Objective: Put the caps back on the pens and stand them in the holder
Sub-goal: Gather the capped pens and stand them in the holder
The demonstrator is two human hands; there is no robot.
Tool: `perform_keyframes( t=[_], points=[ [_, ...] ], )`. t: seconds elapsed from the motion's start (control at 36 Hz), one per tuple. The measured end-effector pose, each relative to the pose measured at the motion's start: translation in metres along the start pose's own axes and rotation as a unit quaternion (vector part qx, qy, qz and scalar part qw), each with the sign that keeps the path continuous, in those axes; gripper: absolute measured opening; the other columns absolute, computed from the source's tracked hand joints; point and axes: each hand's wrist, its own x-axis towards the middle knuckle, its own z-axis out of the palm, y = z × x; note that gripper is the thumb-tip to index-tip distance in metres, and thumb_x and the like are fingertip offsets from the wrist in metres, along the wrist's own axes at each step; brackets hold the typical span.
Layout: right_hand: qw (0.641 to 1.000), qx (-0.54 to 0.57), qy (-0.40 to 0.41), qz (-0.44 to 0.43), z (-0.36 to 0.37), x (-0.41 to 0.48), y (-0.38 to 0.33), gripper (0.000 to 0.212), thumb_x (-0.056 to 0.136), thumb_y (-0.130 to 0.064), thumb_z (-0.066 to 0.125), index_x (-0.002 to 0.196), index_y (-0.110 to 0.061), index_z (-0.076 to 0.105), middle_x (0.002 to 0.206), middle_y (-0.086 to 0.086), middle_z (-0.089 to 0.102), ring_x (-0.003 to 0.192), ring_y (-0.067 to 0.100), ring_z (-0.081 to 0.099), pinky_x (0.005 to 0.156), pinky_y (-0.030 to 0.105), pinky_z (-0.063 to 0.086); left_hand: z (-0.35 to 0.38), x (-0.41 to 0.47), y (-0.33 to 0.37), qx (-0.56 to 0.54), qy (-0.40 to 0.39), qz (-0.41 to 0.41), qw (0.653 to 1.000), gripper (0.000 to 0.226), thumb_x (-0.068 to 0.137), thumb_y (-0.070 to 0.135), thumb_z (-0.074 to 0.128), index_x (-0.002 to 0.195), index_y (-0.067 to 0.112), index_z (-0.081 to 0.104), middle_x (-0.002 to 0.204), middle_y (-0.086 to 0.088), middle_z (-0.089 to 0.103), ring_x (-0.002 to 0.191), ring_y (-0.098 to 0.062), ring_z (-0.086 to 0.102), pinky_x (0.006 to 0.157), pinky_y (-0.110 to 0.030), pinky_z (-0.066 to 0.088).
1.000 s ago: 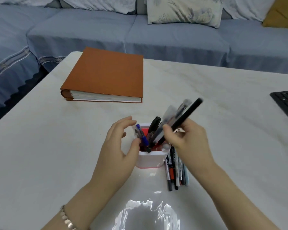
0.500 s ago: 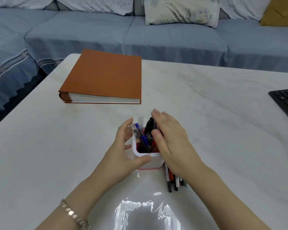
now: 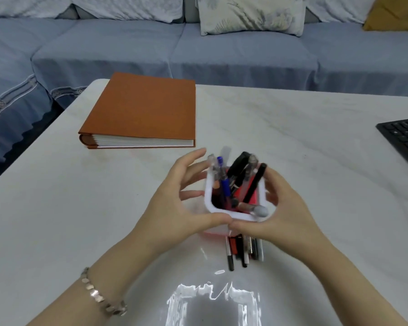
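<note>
On the marble table a white pen holder stands between 2 hands. The left hand and right hand both curl round its walls, thumbs meeting at the near side, probably to steady it. The pens inside lean steeply, upper ends tilted away. Loose pens lie flat just nearer, long axes pointing toward the person.

Holder at mid-table, nearer the near edge, w/ pens standing in it. L hand grips its left side, R hand its right. Btwn holder and near edge lie loose pens. Book at far-left corner; keyboard at right edge. Sofa behind table, cushion on it.
</note>
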Motion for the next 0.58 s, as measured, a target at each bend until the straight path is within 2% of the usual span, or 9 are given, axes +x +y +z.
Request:
perform_keyframes(
  t=[0.06,0.11,0.19,0.25,0.33,0.39,0.44,0.5,0.58],
  points=[
    [0.999,-0.004,0.037,-0.004,-0.015,-0.005,0.001,0.074,0.048,-0.019,0.088,0.103,-0.050,0.049,0.103,-0.029,0.062,0.094,-0.020,0.053,0.073,-0.006,0.035,0.011,0.007,0.001,0.001,-0.015,-0.001,1.000,0.080,0.051,0.040,0.085,0.115,0.053,0.038,0.115,0.035,0.055,0.112,0.010,0.051,0.088,-0.011,0.046],
    [0.997,-0.007,0.071,0.004,-0.027,-0.010,0.007,0.071,0.046,-0.016,0.088,0.093,-0.052,0.049,0.095,-0.041,0.059,0.088,-0.022,0.054,0.071,-0.006,0.036,0.024,0.013,-0.007,0.035,-0.006,-0.020,0.999,0.059,0.068,0.041,0.074,0.116,0.047,0.040,0.119,0.026,0.054,0.110,0.006,0.053,0.091,-0.016,0.045],
    [0.992,-0.029,0.116,0.037,-0.044,-0.018,0.022,0.072,0.048,-0.015,0.086,0.090,-0.054,0.043,0.091,-0.040,0.055,0.084,-0.020,0.051,0.069,0.002,0.038,0.041,0.019,-0.028,0.126,0.038,-0.110,0.985,0.047,0.082,0.036,0.062,0.124,0.023,0.046,0.120,0.005,0.055,0.094,-0.008,0.055,0.080,-0.021,0.042],
    [0.989,-0.036,0.131,0.060,-0.051,-0.024,0.033,0.074,0.051,-0.013,0.085,0.091,-0.056,0.040,0.099,-0.039,0.045,0.087,-0.020,0.046,0.072,0.005,0.034,0.052,0.019,-0.040,0.176,0.028,-0.164,0.970,0.052,0.083,0.036,0.061,0.127,0.016,0.043,0.117,-0.003,0.055,0.086,-0.013,0.054,0.077,-0.023,0.039],
    [0.986,-0.033,0.133,0.091,-0.055,-0.030,0.046,0.070,0.052,-0.014,0.085,0.094,-0.051,0.043,0.100,-0.033,0.049,0.089,-0.012,0.052,0.075,0.011,0.034,0.068,0.021,-0.050,0.221,-0.022,-0.207,0.953,0.055,0.082,0.039,0.060,0.126,0.012,0.041,0.111,-0.006,0.057,0.092,-0.018,0.054,0.076,-0.025,0.040],
    [0.984,-0.028,0.134,0.111,-0.053,-0.031,0.052,0.075,0.054,-0.012,0.085,0.104,-0.045,0.040,0.103,-0.027,0.048,0.095,0.000,0.049,0.079,0.018,0.035,0.077,0.023,-0.054,0.247,-0.038,-0.213,0.944,0.042,0.082,0.034,0.059,0.115,0.010,0.047,0.101,-0.008,0.062,0.093,-0.022,0.058,0.074,-0.029,0.045],
    [0.985,-0.024,0.130,0.114,-0.052,-0.031,0.056,0.075,0.055,-0.012,0.084,0.104,-0.046,0.039,0.102,-0.031,0.046,0.094,0.000,0.049,0.080,0.018,0.035,0.082,0.026,-0.056,0.264,-0.035,-0.215,0.939,0.031,0.082,0.027,0.057,0.106,0.008,0.050,0.093,-0.008,0.064,0.086,-0.023,0.059,0.069,-0.030,0.046],
    [0.984,-0.023,0.127,0.119,-0.052,-0.031,0.058,0.075,0.056,-0.015,0.084,0.106,-0.047,0.039,0.106,-0.029,0.048,0.096,-0.001,0.049,0.082,0.018,0.036,0.084,0.030,-0.057,0.277,-0.036,-0.220,0.935,0.030,0.080,0.025,0.058,0.103,0.008,0.049,0.092,-0.007,0.062,0.082,-0.022,0.057,0.065,-0.028,0.042],
    [0.982,-0.025,0.127,0.140,-0.052,-0.032,0.062,0.086,0.055,-0.021,0.085,0.126,-0.036,0.038,0.121,-0.018,0.046,0.107,0.005,0.047,0.088,0.025,0.036,0.082,0.035,-0.057,0.308,-0.054,-0.226,0.922,0.029,0.078,0.023,0.059,0.098,0.005,0.049,0.091,-0.009,0.058,0.087,-0.028,0.057,0.065,-0.029,0.041]
  ],
)
